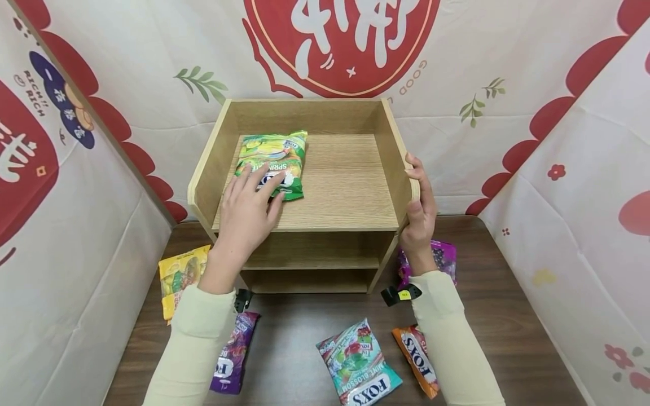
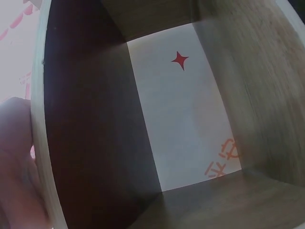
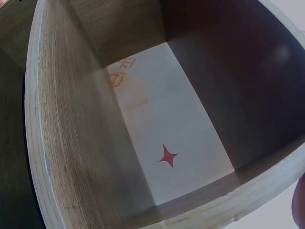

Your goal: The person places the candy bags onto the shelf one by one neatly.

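A small light-wood shelf unit (image 1: 345, 180) stands on the table, with a raised rim round its top. On the left of that top lies a green Fox's candy bag (image 1: 271, 149). My left hand (image 1: 247, 213) rests over the bag's near part, fingers spread and touching it. My right hand (image 1: 421, 217) grips the front edge of the right side panel, fingers outside and thumb near the front. In the left wrist view part of the hand (image 2: 16, 162) shows beside the wooden edge. The right wrist view shows the shelf's inside and a fingertip (image 3: 299, 202).
A yellow candy bag (image 1: 175, 276) and a purple one (image 1: 236, 355) lie on the dark table at left. In front are a teal bag (image 1: 355, 361) and an orange bag (image 1: 416, 361). Another purple bag (image 1: 444, 256) lies behind my right wrist. Printed cloth walls surround the table.
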Demonstrator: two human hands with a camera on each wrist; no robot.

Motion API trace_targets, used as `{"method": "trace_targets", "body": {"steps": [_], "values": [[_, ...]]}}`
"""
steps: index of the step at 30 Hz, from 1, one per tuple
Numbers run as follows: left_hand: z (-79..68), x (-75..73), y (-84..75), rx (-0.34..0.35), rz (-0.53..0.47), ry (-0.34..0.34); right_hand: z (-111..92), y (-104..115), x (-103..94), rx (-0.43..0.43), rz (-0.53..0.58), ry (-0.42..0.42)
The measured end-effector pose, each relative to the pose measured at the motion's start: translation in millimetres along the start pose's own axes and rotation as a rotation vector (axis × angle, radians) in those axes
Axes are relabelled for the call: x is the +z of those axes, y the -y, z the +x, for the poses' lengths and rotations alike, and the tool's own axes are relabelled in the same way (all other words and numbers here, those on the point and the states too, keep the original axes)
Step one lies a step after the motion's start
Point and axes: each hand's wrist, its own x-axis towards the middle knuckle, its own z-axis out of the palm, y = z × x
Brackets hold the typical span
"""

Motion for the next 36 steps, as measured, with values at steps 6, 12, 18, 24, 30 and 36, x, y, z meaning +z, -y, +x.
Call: {"method": "trace_targets", "body": {"steps": [6,12,18,24,30,36], "values": [[-13.0,-0.6,4.3,0.095,-0.025,-0.118,-0.4,-1.8,-0.2,0.006,0.011,-0.004],[-32.8,-2.6,10.5,0.168,-0.075,-0.235,-1.5,-4.2,-1.5,0.015,0.001,0.002],[-59.7,-7.5,15.8,0.207,-0.161,-0.292,-1.7,-3.0,-0.4,0.012,0.007,0.005],[-93.3,-3.4,18.9,0.249,-0.221,-0.344,-0.7,0.1,-0.4,0.006,0.002,-0.009],[-125.5,13.8,26.3,0.217,-0.317,-0.495,-1.5,1.0,-1.6,0.022,-0.003,-0.016],[-166.9,32.4,50.7,0.104,-0.299,-0.461,-0.7,-0.1,0.4,0.017,-0.002,-0.013]]}}
